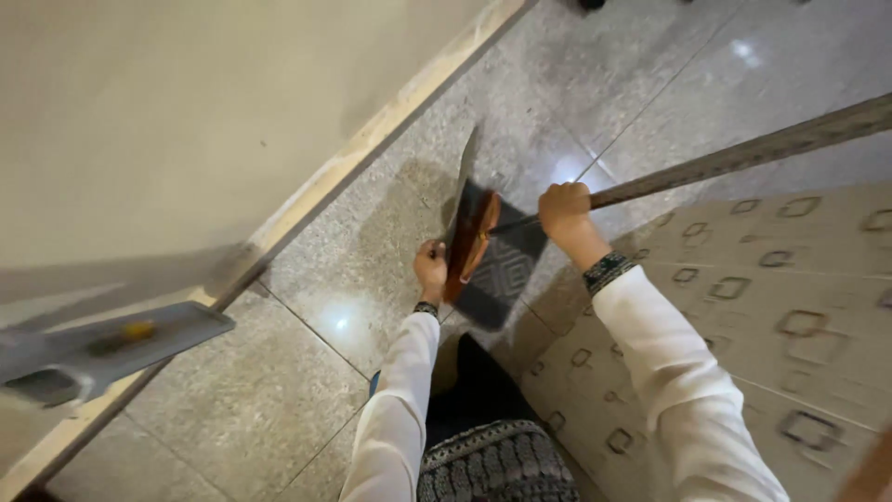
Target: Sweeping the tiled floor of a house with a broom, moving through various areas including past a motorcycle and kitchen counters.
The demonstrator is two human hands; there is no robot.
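Note:
My left hand [430,269] grips the lower edge of a brown, wood-coloured curved piece [471,239] that stands on edge over the floor. My right hand [564,210] is closed around a long grey-brown pole [743,153], which runs from the upper right down to that brown piece. Just behind and beneath them a small dark mat with a diamond pattern [511,271] is partly lifted off the floor. Both my arms are in white sleeves with dark patterned cuffs.
Speckled grey stone floor tiles [316,372] lie below. A white wall with a pale skirting strip [372,139] runs along the left. A beige covering with square motifs [743,307] fills the right. A blurred grey object with a yellow spot [102,349] juts in at the left.

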